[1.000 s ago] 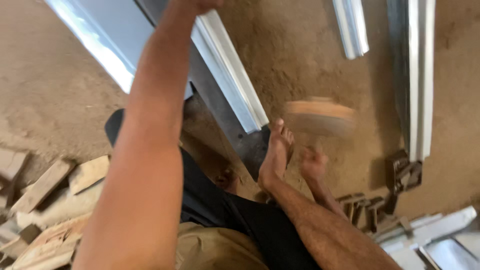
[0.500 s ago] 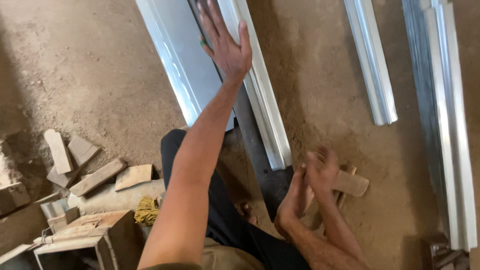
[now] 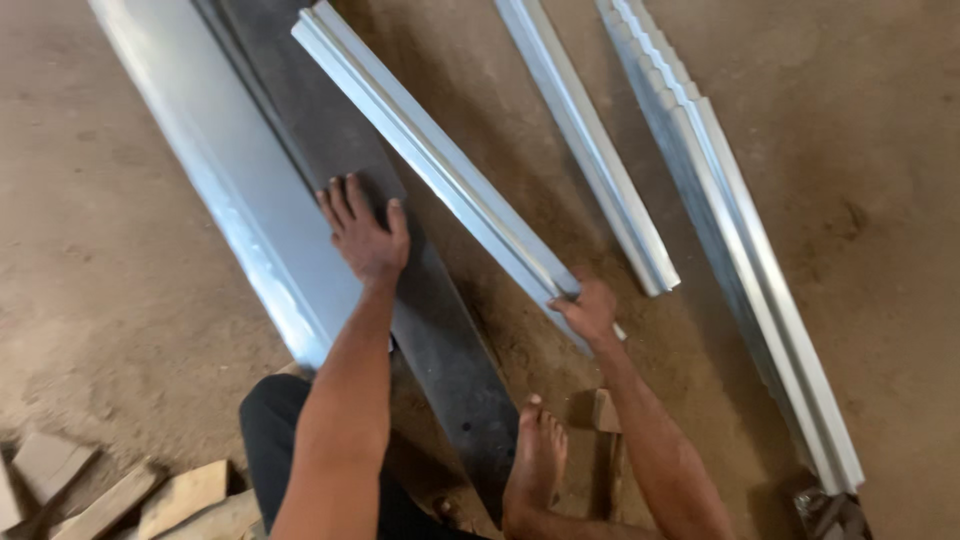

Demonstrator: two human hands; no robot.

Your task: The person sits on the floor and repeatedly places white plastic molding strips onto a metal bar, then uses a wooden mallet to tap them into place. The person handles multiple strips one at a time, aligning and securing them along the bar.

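On the far left, near the lower edge of the dirt floor [image 3: 120, 300], a few pieces of scrap wood [image 3: 150, 495] lie in a loose heap. Next comes a wide silver metal sheet [image 3: 215, 190] that runs across the floor from the upper left down to the person's knee, and a dark metal plate [image 3: 440, 340] lies along its right side, touching it. The left hand [image 3: 365, 235] rests flat on the line where these two meet; its fingers [image 3: 340, 205] are released and spread, grasping nothing. Further right, a long silver channel profile [image 3: 430, 160] lies across the dark plate and the floor. The right hand [image 3: 590, 312] holds its near end, with the fingers clenched around the edge of the profile. A bare foot [image 3: 535, 465] stands on the floor just below this end. To the right lies a second, thinner profile [image 3: 590, 150], and near the right edge a stack of long profiles [image 3: 740, 260].
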